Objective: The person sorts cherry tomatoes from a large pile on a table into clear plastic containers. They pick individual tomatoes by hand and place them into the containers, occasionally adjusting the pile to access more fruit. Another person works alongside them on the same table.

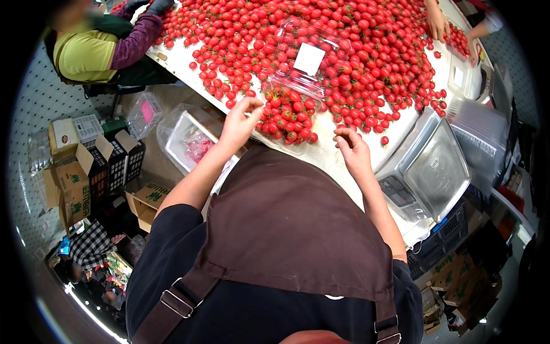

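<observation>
Standing at a white table [338, 150] heaped with small red tomatoes [366, 51]. Reaching the left hand [240, 121] to the near left corner of an open clear plastic box [289, 112], fingers bent and pinching at the rim or at a tomato there; cannot tell which. Resting the right hand [352, 150] on the bare table edge just right of the box, fingers curled loosely inward, gripping nothing that can be made out. Box sitting at the near edge of the table, between the two hands, already filled with tomatoes, its hinged lid [306, 54] lying back over the heap with a white label on it. Wearing a brown apron [292, 223] over a dark top. Sitting just right of the right forearm, a metal weighing scale [435, 166]. Working across the table at the upper left, another person in a yellow top [86, 54]; reaching in at the upper right, another person's hand [438, 23].
</observation>
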{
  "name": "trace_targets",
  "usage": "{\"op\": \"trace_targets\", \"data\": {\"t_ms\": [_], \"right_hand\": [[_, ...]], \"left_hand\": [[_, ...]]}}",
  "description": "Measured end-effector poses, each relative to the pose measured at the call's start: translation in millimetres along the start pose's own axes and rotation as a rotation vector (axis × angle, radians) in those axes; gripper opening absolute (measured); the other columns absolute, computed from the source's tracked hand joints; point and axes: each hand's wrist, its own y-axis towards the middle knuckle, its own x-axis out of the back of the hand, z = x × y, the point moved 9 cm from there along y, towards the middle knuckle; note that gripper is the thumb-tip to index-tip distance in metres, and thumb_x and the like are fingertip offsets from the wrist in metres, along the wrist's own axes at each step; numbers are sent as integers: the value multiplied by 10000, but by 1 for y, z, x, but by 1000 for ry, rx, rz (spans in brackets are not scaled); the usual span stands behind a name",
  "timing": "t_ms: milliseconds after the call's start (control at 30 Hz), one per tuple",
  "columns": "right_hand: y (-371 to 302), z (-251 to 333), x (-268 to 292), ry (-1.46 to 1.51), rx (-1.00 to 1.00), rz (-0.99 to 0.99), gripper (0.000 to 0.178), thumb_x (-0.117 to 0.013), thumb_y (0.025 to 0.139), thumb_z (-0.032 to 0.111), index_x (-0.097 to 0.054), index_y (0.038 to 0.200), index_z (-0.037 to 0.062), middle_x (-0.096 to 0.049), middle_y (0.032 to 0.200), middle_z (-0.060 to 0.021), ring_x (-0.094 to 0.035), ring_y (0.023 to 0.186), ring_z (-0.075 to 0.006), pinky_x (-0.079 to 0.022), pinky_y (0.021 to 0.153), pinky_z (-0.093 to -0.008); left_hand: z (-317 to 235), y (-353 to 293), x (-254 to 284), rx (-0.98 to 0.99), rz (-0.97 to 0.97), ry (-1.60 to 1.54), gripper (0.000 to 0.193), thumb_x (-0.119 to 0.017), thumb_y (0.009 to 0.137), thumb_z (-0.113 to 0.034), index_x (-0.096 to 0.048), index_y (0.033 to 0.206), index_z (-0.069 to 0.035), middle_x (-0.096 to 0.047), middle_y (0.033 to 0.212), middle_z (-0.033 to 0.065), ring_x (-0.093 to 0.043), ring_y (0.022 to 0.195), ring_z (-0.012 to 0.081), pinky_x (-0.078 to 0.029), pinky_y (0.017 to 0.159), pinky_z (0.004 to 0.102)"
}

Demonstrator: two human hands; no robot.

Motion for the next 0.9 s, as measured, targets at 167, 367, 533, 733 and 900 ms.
{"op": "trace_targets", "data": {"t_ms": [167, 367, 533, 733, 900], "right_hand": [[-10, 35, -52, -397, 256, 289, 165, -640, 898, 107, -680, 1046, 44, -675, 979, -118, -655, 920, -287, -520, 816, -374], [-1, 43, -119, -502, 468, 582, 203, -641, 872, 121, -671, 1046, 21, -663, 1033, -122, -614, 1027, -306, -497, 901, -418], [17, 56, -134, -596, 573, 555, 223, -631, 865, 119, -674, 1061, 20, -666, 1016, -120, -596, 1019, -304, -491, 907, -419], [44, 72, -106, -477, 535, 380, 195, -616, 872, 103, -693, 1040, 39, -683, 988, -125, -602, 1009, -306, -488, 911, -412], [68, 61, -54, -152, 285, 145, 191, -615, 941, 119, -711, 1095, 62, -708, 1037, -86, -643, 1064, -197, -490, 948, -326]], "left_hand": [[-22, -32, -42, -276, 119, 445, 417, -760, 813, -150, -604, 1189, -63, -564, 1122, 146, -579, 1066, 330, -490, 909, 404], [-20, -41, -62, -387, 188, 557, 329, -743, 773, -56, -595, 1067, -60, -552, 1036, 124, -547, 1022, 350, -477, 885, 427], [-6, -40, -49, -348, 137, 548, 335, -728, 777, -42, -605, 1089, -50, -551, 1051, 134, -549, 1014, 343, -482, 882, 412], [-14, -24, -49, -281, 118, 344, 294, -676, 839, -30, -608, 1125, -30, -548, 1137, 134, -596, 1000, 275, -537, 785, 337], [-2, -15, -8, -100, -45, 201, 172, -635, 886, -54, -634, 1053, -15, -585, 1027, 122, -630, 908, 224, -551, 735, 315]]}}
